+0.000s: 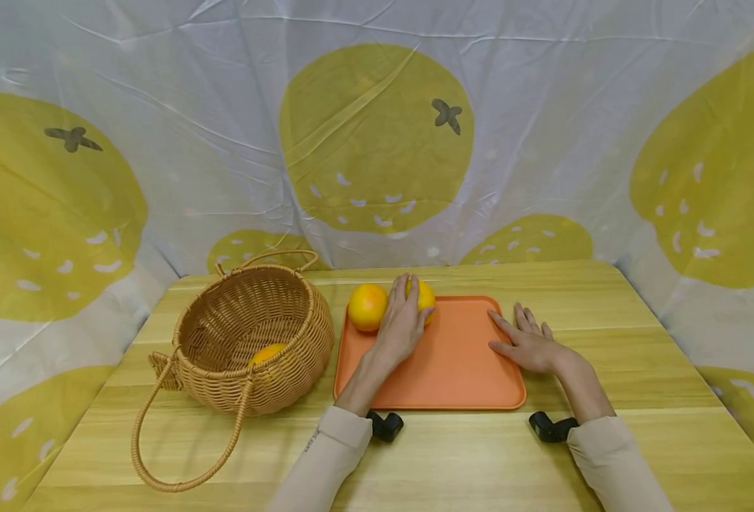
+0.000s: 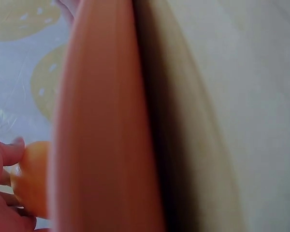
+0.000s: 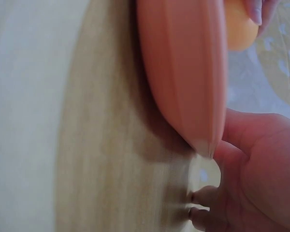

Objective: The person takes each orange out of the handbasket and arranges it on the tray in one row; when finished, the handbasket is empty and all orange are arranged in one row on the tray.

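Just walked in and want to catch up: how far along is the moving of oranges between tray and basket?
One orange already lies in the wicker basket. In hand: the left hand grips an orange on the orange tray; the right hand rests flat at the tray's edge. Left: another orange on the tray, untouched.

Left hand is stretched forward, fingers curled over something round. Right hand lies flat, fingers spread, both forearms sleeved.

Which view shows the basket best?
Head view: the whole wicker basket lies tipped on its side left of the tray, with an orange inside. Neither wrist view shows the basket, only the tray edge and blurred fruit.
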Available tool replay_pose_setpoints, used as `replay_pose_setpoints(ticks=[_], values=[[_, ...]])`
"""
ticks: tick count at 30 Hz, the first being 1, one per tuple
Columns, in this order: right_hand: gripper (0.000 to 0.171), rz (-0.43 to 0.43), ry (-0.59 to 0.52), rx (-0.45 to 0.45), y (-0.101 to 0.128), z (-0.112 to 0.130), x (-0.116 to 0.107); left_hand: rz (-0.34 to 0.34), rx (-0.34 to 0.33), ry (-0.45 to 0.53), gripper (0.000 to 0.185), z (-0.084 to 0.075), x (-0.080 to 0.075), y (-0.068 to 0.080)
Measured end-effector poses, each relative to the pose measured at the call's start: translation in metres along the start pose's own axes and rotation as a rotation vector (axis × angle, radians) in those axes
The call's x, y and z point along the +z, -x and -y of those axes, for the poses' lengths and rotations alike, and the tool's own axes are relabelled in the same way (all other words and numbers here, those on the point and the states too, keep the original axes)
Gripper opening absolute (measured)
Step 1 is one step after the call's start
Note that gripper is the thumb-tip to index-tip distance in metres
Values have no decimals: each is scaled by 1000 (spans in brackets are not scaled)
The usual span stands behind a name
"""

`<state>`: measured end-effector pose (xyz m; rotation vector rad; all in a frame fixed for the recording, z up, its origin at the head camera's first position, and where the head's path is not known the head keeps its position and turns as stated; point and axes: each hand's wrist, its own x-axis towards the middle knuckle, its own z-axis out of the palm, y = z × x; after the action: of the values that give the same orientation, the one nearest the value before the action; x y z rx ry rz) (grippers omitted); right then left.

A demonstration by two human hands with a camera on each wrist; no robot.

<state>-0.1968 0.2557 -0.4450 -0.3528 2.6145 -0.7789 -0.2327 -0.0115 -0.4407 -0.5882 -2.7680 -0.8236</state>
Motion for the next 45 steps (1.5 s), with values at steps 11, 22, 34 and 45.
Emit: replay_pose_setpoints(ticks=[11, 22, 34, 45], values=[[75, 2, 1, -4, 0, -1, 0, 50, -1, -44, 66, -1, -4, 2], [75, 3, 7, -9, 0, 0, -1, 85, -5, -41, 63, -6, -5, 3], [76, 0, 10, -15, 1, 0, -2, 90, -10, -45, 64, -6, -4, 3], [76, 6, 3, -14, 0, -2, -1, 74, -42, 72, 67, -10, -33, 12]])
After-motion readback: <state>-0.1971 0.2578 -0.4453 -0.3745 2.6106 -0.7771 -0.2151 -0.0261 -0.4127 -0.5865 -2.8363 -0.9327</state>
